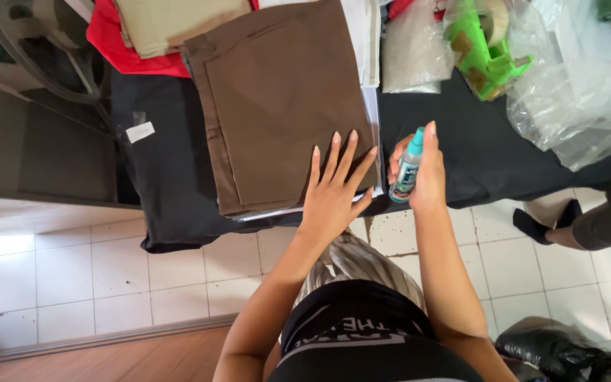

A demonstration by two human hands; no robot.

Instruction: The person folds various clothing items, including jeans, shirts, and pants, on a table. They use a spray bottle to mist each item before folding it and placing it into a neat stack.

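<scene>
Left hand: the left hand (334, 189) lies flat, fingers spread, palm down on the near right corner of the folded brown garment (277, 99); released, gripping nothing, only pressing.
Right hand: the right hand (422, 173) is closed around a small spray bottle (407, 170), held upright with its teal cap on top, just to the right of the left hand and beside the garment's right edge.
Bottle axis: long axis runs near-vertical in the view, cap away from the body, base toward the wrist.
Key relation: the brown garment lies ahead and left of the bottle; the left hand is already on it, the right hand hovers just off its edge, so the bottle is nearer the cloth's right border than its middle.
Under the garment: a pale sheet or board (373, 134) shows at its right and near edges, all resting on the black-covered surface (171, 170).
Beyond the hands: a beige folded piece (171, 25) on red cloth (118, 42) far left; a green tape dispenser (489, 49) and clear plastic bags (574, 92) far right.
Right of the right hand: another person's foot in a black sock (553, 219) on the tiled floor (107, 276).
</scene>
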